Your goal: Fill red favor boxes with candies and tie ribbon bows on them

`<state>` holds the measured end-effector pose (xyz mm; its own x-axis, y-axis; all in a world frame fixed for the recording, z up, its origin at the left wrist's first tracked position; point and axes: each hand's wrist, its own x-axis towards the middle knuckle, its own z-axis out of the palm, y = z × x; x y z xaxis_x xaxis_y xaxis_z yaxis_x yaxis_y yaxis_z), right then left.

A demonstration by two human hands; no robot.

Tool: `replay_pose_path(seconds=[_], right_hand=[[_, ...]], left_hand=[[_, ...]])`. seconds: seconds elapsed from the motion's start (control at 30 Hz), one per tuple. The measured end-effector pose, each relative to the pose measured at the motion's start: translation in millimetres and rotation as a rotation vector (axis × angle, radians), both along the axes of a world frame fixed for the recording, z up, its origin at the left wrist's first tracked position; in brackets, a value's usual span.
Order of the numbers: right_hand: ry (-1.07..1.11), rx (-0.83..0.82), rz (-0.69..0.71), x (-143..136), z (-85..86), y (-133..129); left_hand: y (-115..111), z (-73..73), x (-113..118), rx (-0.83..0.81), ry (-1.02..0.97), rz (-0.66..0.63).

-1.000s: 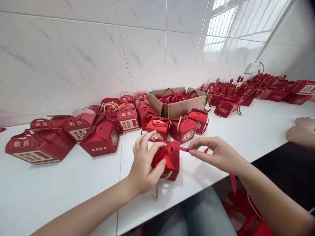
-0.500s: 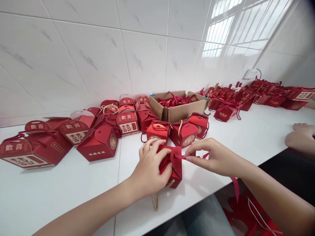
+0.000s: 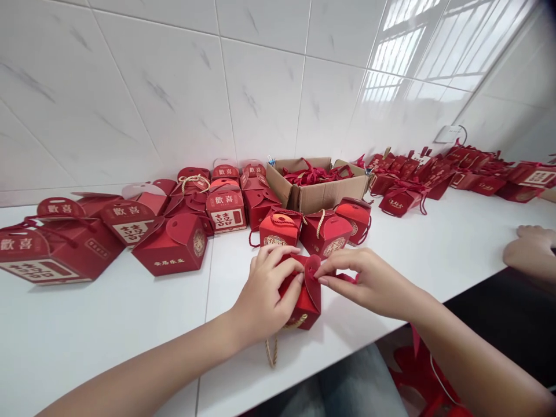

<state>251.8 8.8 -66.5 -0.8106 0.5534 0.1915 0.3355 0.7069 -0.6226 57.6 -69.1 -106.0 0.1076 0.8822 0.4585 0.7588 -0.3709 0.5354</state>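
Note:
A small red gift box (image 3: 311,307) stands on the white table in front of me, its rounded flaps folded together on top. My left hand (image 3: 266,295) is closed around its left side and top, thumb and fingers near the flap edges. With thumb and forefinger, my right hand (image 3: 367,284) pinches a red ribbon (image 3: 348,278) right at the hole in the box's right flap. How far the ribbon passes through is hidden by the fingers. A gold twisted cord (image 3: 272,352) hangs from the box's near side onto the table.
Just behind are several red boxes with cord handles (image 3: 325,234). A cardboard carton (image 3: 328,194) of red ribbons stands by the tiled wall. More red boxes (image 3: 169,246) sit left, others (image 3: 399,200) far right. Another person's hand (image 3: 530,246) rests at the right edge.
My right hand has moved left with the ribbon, closing the gap to the flap's hole. My left hand stays on the box, its thumb shifted up. The view has tilted slightly.

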Motion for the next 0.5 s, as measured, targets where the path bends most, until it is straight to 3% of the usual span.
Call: replay_pose_path(seconds=[0.37,0.5], right_hand=[[0.156,0.029,-0.128,-7.3,-12.9,11.1],[0.209,0.027,-0.102,-13.4,-15.2,14.7]], left_hand=[[0.3,12.9,-3.8,0.047,-0.176,-0.036],[3.4,22.7,-6.7,-0.128,-0.478,-0.026]])
